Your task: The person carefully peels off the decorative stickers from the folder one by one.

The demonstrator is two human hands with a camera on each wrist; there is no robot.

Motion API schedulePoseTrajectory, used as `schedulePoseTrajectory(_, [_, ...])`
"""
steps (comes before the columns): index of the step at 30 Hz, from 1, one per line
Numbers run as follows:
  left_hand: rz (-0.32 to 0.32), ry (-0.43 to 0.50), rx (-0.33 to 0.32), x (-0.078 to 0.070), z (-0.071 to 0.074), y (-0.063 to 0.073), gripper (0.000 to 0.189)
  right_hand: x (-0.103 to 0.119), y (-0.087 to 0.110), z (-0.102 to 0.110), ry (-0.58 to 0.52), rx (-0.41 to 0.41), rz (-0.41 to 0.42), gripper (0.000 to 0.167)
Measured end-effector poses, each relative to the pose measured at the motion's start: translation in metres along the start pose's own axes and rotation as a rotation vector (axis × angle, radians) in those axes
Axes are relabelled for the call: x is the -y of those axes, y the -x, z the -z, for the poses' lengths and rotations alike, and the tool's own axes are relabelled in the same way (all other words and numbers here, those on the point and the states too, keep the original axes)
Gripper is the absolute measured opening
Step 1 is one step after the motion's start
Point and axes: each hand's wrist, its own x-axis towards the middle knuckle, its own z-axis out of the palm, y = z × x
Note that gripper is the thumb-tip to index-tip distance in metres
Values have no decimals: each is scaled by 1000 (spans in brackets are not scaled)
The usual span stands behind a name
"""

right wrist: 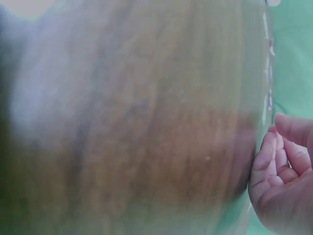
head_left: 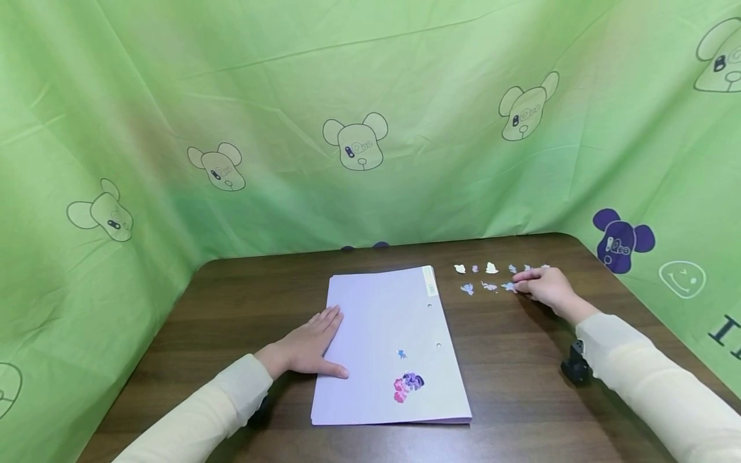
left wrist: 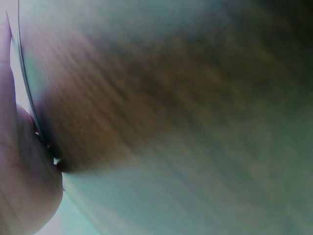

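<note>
A pale lavender folder (head_left: pixel 376 334) with a label at its upper right corner lies on the table. My left hand (head_left: pixel 309 341) rests flat on its left edge, fingers spread. Purple and pink pony stickers (head_left: pixel 408 384) and a small blue sticker (head_left: pixel 402 354) are on the cover. To the right, my right hand (head_left: pixel 544 287) reaches over two rows of small cutouts. Its thumb and fingertips are close together at a blue cutout (head_left: pixel 509 287), which shows on the table. The right wrist view shows the right hand's fingers (right wrist: pixel 266 159) bent loosely, thumb near them.
Other small cutouts lie nearby, among them white pieces (head_left: pixel 491 268) in the back row and blue and pale pieces (head_left: pixel 467 289) in the front row. The brown wooden table (head_left: pixel 260 289) ends at a green curtain (head_left: pixel 278 193) with printed bear heads.
</note>
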Motion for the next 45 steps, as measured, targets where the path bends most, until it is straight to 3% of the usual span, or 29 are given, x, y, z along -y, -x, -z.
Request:
schedulePoseTrajectory(7, [2,-8,6,1,-1,1,118,4,0,1,-103,3,-9,39])
schedulePoseTrajectory(13, [13,0,15,0,1,1,119,24,7,-9,-149,23,15,41])
schedulePoseTrajectory(25, [9,2,19,1,4,-1,119,78,25,-57,-255,147,112,39])
schedulePoseTrajectory(35, [9,3,26,2,1,-1,119,109,50,-102,-328,277,143,33])
schedulePoseTrajectory(40, [7,10,26,2,3,-1,119,121,64,-123,-330,373,171,29])
schedulePoseTrajectory(45, [9,10,29,2,5,-1,119,127,70,-136,-274,461,261,26])
